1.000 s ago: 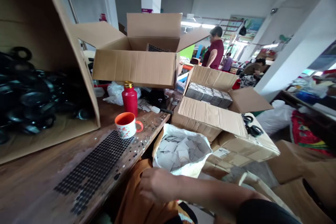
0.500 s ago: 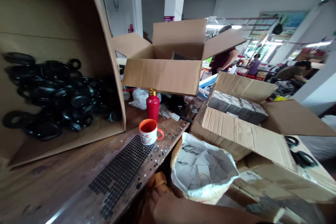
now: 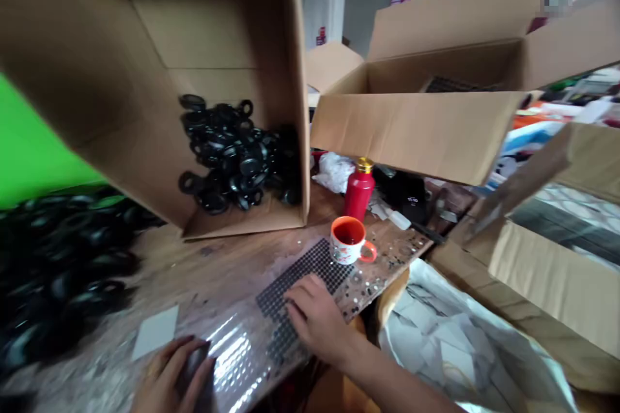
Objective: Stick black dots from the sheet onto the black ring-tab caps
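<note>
My left hand (image 3: 172, 377) is closed around a dark, rounded piece (image 3: 194, 364) at the front edge of the table, partly hidden by the fingers. A white card (image 3: 155, 333) lies just beyond that hand. My right hand (image 3: 314, 316) rests on a sheet of small black round dots (image 3: 303, 271), its fingers bent and their tips down on it. Whether anything is pinched there is too small to see. Clear plastic film (image 3: 239, 352) with rows of shiny spots lies between the hands. An orange-lined mug (image 3: 345, 251) stands at the sheet's far end.
A tipped carton (image 3: 252, 230) holds glossy black parts (image 3: 232, 155); more black parts (image 3: 62, 277) are heaped at left. Behind the mug stands a red bottle (image 3: 359, 193). An open box (image 3: 411, 132) is behind. At right, a white sack (image 3: 523, 342) contains grey-white squares, beside another carton (image 3: 547, 271).
The view has swung left and down, bringing in the black heap and my left hand. My right hand has come up from below the table edge onto the dot sheet.
</note>
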### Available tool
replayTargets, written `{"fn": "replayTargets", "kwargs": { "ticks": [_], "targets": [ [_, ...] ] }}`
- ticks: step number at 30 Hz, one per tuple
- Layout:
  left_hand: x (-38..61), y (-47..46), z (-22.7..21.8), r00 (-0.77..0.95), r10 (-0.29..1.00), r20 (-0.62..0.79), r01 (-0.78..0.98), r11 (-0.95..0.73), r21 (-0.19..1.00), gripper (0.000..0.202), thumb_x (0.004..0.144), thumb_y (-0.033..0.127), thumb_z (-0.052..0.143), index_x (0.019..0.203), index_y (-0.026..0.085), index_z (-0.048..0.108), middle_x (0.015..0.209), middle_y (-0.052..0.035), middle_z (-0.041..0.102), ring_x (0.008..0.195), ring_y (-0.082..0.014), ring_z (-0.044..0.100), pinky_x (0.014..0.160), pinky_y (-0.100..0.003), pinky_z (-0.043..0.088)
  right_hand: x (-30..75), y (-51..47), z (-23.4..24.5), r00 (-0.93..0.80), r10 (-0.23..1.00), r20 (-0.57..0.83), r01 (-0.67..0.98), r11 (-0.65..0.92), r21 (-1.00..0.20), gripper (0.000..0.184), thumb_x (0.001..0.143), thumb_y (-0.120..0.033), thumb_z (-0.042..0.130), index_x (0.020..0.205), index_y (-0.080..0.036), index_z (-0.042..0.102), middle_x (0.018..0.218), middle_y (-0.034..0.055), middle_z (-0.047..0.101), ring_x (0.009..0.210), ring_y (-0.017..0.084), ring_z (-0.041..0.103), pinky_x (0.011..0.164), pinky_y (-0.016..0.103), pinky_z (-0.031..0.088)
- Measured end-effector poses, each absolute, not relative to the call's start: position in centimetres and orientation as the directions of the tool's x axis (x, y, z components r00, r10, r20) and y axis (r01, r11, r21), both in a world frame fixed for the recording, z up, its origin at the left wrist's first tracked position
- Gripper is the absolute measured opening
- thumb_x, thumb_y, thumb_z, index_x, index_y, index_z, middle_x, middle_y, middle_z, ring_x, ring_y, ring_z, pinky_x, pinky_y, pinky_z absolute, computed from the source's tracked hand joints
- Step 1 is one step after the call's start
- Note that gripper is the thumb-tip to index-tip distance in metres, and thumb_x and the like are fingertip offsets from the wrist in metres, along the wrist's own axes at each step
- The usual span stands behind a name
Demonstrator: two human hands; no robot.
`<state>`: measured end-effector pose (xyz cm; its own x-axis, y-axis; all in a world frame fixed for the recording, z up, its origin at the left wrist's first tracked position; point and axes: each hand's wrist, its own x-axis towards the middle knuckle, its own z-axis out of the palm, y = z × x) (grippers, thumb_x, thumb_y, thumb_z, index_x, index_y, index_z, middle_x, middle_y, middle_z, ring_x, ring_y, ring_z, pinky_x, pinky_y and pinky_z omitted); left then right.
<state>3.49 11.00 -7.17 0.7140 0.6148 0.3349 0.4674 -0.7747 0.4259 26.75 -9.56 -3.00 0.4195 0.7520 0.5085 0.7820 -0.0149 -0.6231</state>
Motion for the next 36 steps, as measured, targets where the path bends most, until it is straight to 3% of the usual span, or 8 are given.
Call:
{"fn": "replayTargets", "kwargs": {
  "ticks": [3, 7, 11, 15, 21, 28, 32, 36],
  "targets": [
    [4.3, 10.9, -4.3, 0.731, 0.637, 0.246, 0.482, -0.736, 0.476, 0.034, 0.085, 0.054, 0.055, 0.093, 0.024, 0.070, 0.094, -0.0064, 0.070, 0.089, -0.0269, 0.069, 0.082, -0.042, 0.056, 26.8, -9.1, -4.8, 0.406, 0.717, 0.566, 0.792, 0.033, -0.609, 0.020, 0.092, -0.011, 0.050, 0.106, -0.019, 0.064, 0.102, 0.0083, 0.064, 0.107, 0.023, 0.054, 0.097, 0.043, 0.045],
    [7.6, 11.2, -0.8, 0.714, 0.658, 0.240, 0.505, -0.721, 0.475, 0.027, 0.090, 0.041, 0.054, 0.101, 0.019, 0.066, 0.104, -0.0094, 0.068, 0.099, -0.0266, 0.066, 0.091, -0.042, 0.052, 26.9, -9.1, -7.0, 0.417, 0.704, 0.574, 0.777, 0.052, -0.628, 0.025, 0.093, -0.012, 0.051, 0.113, -0.020, 0.062, 0.110, 0.0096, 0.063, 0.116, 0.024, 0.052, 0.103, 0.047, 0.043],
    [13.0, 13.6, 0.0, 0.708, 0.650, 0.277, 0.488, -0.733, 0.474, 0.023, 0.089, 0.024, 0.056, 0.108, 0.016, 0.064, 0.111, -0.0128, 0.066, 0.101, -0.0267, 0.066, 0.092, -0.043, 0.052, 27.4, -9.2, -8.5, 0.488, 0.674, 0.555, 0.727, 0.038, -0.686, 0.022, 0.094, -0.021, 0.054, 0.114, -0.021, 0.063, 0.115, 0.0104, 0.062, 0.117, 0.025, 0.054, 0.102, 0.048, 0.044],
    [18.1, 15.7, -1.1, 0.694, 0.660, 0.287, 0.500, -0.729, 0.468, 0.026, 0.085, 0.017, 0.061, 0.110, 0.013, 0.064, 0.109, -0.0138, 0.066, 0.105, -0.0274, 0.062, 0.096, -0.042, 0.049, 27.7, -9.7, -8.9, 0.604, 0.646, 0.467, 0.610, 0.003, -0.793, 0.023, 0.096, -0.029, 0.050, 0.112, -0.020, 0.064, 0.117, 0.0106, 0.064, 0.115, 0.024, 0.056, 0.103, 0.048, 0.044],
    [22.8, 15.7, -2.3, 0.750, 0.610, 0.257, 0.465, -0.762, 0.450, 0.026, 0.083, 0.022, 0.065, 0.109, 0.016, 0.067, 0.104, -0.0121, 0.065, 0.104, -0.0278, 0.060, 0.096, -0.041, 0.048, 27.7, -10.2, -8.5, 0.785, 0.569, 0.245, 0.337, -0.060, -0.940, 0.030, 0.099, -0.038, 0.042, 0.115, -0.020, 0.060, 0.114, 0.0091, 0.066, 0.111, 0.022, 0.059, 0.102, 0.046, 0.043],
    [26.9, 19.6, -0.4, 0.647, 0.708, 0.283, 0.569, -0.695, 0.438, 0.056, 0.087, 0.017, 0.058, 0.141, 0.015, 0.047, 0.131, -0.0200, 0.048, 0.123, -0.0318, 0.049, 0.106, -0.044, 0.039, 27.8, -10.2, -8.4, 0.777, 0.605, 0.176, 0.285, -0.087, -0.955, 0.030, 0.096, -0.043, 0.048, 0.110, -0.020, 0.062, 0.112, 0.0085, 0.065, 0.108, 0.022, 0.058, 0.101, 0.044, 0.042],
    [29.4, 21.1, -0.9, 0.665, 0.714, 0.220, 0.573, -0.676, 0.463, 0.063, 0.084, 0.014, 0.063, 0.144, 0.019, 0.045, 0.143, -0.0210, 0.040, 0.127, -0.0332, 0.049, 0.104, -0.042, 0.041, 27.7, -10.1, -8.5, 0.781, 0.608, 0.139, 0.254, -0.107, -0.961, 0.031, 0.095, -0.045, 0.049, 0.109, -0.020, 0.062, 0.110, 0.0084, 0.066, 0.105, 0.022, 0.060, 0.099, 0.043, 0.044],
    [31.3, 21.5, -1.5, 0.632, 0.754, 0.181, 0.579, -0.615, 0.536, 0.064, 0.078, 0.006, 0.068, 0.138, 0.018, 0.049, 0.139, -0.0215, 0.045, 0.113, -0.0297, 0.061, 0.097, -0.040, 0.046, 27.7, -9.9, -8.9, 0.770, 0.621, 0.149, 0.269, -0.104, -0.957, 0.031, 0.096, -0.044, 0.048, 0.105, -0.020, 0.064, 0.107, 0.0085, 0.067, 0.103, 0.022, 0.061, 0.096, 0.041, 0.046]
  ]
}}
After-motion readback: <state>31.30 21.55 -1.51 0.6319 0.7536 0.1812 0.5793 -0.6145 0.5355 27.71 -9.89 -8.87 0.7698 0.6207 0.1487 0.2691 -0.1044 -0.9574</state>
